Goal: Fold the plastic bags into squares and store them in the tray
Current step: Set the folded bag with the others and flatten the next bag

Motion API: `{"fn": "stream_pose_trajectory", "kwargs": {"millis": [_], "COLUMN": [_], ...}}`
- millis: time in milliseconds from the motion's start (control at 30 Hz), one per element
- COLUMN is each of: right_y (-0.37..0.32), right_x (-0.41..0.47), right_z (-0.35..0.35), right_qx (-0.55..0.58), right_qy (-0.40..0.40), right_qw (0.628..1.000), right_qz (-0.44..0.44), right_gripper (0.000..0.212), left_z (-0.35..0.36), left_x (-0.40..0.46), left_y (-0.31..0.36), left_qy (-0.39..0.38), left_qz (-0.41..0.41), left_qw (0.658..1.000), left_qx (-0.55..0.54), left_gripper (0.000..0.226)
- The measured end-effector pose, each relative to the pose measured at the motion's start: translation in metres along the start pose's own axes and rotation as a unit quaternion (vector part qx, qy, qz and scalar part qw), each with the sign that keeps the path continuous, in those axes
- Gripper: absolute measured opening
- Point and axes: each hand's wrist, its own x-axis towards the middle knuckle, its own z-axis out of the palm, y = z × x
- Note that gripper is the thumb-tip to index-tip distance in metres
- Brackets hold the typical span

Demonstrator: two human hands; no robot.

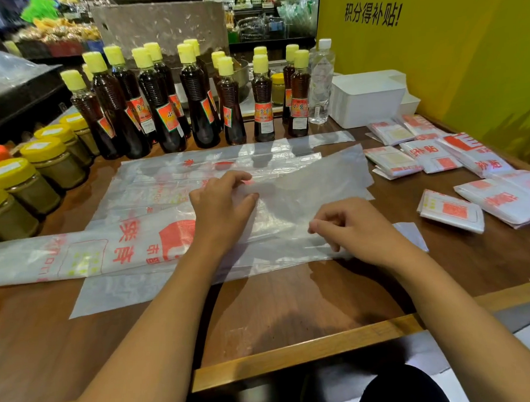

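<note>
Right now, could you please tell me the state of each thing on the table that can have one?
Plastic bag in hand: part folded, one end lifted.
Spread bags: flat, unfolded.
Folded bags: squares lying on the table, not in the tray.
White tray: upright, contents hidden.
Left hand: pinches the bag's edge.
Right hand: pinches the bag's near edge.
Dark sauce bottles: upright, capped.
Clear water bottle: upright, capped.
Yellow-lidded jars: closed.

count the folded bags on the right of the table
7 folded bags: two in front of the white tray, three in the next row, two nearest the camera. Stacked ones may be hidden.
</note>
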Motion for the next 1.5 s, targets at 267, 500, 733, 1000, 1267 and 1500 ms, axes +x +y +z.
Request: {"fn": "stream_pose_trajectory", "kwargs": {"millis": [267,500,733,1000,1267,1500], "right_y": [0.009,-0.011,0.005,-0.002,-0.033,-0.024], "right_x": [0.010,0.023,0.029,0.023,0.027,0.027], "right_z": [0.002,0.013,0.012,0.023,0.068,0.080], "right_qx": [0.033,0.246,0.099,0.025,-0.099,-0.254], "right_qy": [0.040,0.118,0.224,0.094,-0.076,-0.092], "right_qw": [0.997,0.951,0.957,0.990,0.991,0.962], "right_qz": [0.064,0.147,0.153,0.099,0.040,0.031], "right_gripper": [0.033,0.041,0.043,0.010,0.063,0.068], "left_z": [-0.012,0.000,0.012,0.020,0.013,-0.049], "left_x": [0.010,0.000,-0.014,-0.036,-0.038,-0.011], "left_y": [0.000,0.010,0.020,0.026,0.023,-0.002], "left_qy": [0.063,0.020,-0.172,-0.297,-0.319,-0.132], "left_qz": [-0.062,-0.051,0.005,0.060,0.087,-0.095], "left_qw": [0.991,0.994,0.980,0.944,0.936,0.987], "left_qx": [-0.102,-0.098,0.104,0.134,0.120,-0.009], "left_gripper": [0.025,0.029,0.058,0.053,0.021,0.035]}}
